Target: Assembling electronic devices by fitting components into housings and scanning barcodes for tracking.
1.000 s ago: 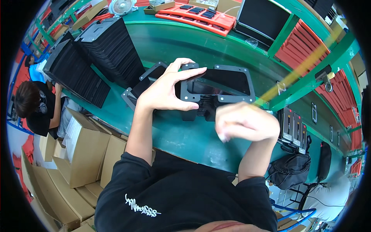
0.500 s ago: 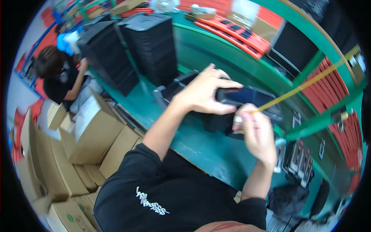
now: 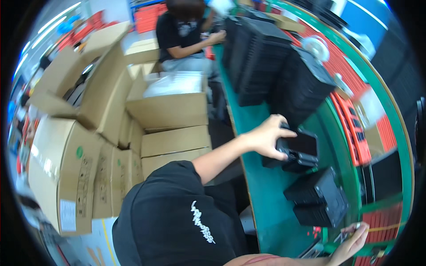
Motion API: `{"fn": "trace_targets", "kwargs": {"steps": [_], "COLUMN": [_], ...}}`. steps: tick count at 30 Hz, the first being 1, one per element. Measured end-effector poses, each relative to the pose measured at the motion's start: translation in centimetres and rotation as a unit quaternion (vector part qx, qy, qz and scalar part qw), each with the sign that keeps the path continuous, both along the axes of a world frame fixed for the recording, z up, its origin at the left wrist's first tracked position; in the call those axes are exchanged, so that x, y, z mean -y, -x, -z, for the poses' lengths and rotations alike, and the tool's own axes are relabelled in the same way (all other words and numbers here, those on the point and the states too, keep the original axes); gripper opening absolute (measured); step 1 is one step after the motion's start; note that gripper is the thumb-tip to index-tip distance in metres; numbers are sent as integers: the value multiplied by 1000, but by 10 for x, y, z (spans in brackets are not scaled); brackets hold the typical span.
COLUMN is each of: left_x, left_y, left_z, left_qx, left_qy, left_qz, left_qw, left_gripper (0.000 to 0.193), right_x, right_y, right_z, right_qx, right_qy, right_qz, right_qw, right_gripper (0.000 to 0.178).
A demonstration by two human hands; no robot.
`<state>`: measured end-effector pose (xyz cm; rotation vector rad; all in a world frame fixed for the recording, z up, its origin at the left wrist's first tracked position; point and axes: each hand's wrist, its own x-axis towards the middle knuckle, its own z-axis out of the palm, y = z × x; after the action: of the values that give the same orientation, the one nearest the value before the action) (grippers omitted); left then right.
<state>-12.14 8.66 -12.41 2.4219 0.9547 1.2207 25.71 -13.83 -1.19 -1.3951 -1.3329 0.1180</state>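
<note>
My left hand (image 3: 268, 137) grips the near left edge of a black plastic case with a dark glossy panel (image 3: 302, 145), thumb and fingers spread around its side. The case sits over other black parts on the green bench, and the palm hides some of it. At the lower right, my right hand (image 3: 353, 244) is closed at the end of a thin yellow cord (image 3: 386, 228), which runs off to the right. A small pale piece shows at its fingertips; its kind is unclear. Between the hands stand further black cases (image 3: 317, 197).
Tall stacks of black cases (image 3: 262, 48) stand on the far part of the green bench (image 3: 270, 208). Open cardboard cartons (image 3: 171, 106) fill the left side. Beyond them a co-worker (image 3: 184, 40) sits at the bench. Orange-red parts (image 3: 350, 128) line the rack at right.
My view has swung left, bringing cartons and the co-worker more into sight. My right hand has moved away from the case with the yellow cord, while my left hand stays on the case.
</note>
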Motion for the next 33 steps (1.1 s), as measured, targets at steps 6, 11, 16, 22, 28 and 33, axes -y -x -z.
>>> {"fn": "trace_targets", "kwargs": {"steps": [6,11,16,22,28,33], "left_x": [13,22,17,20,14,31], "left_y": [0,-16,-18,-25,-13,-20], "left_z": [15,28,37,28,2,-5], "left_qx": [95,121,176,158,22,1], "left_qy": [98,77,90,-31,37,91], "left_qz": [43,-26,-13,-15,-23,-24], "left_qw": [990,989,980,987,999,996], "left_gripper": [74,71,68,66,69,69], "right_x": [-2,-1,3,26,18,4], "right_y": [6,8,0,-15,-1,-22], "right_z": [-4,-13,-13,-9,-9,-1], "right_qx": [-9,7,22,19,-2,-148], "right_qy": [48,23,28,11,44,-67], "right_qz": [-10,40,61,36,39,-109], "right_qw": [999,999,997,999,998,981], "right_gripper": [31,31,30,32,32,67]}}
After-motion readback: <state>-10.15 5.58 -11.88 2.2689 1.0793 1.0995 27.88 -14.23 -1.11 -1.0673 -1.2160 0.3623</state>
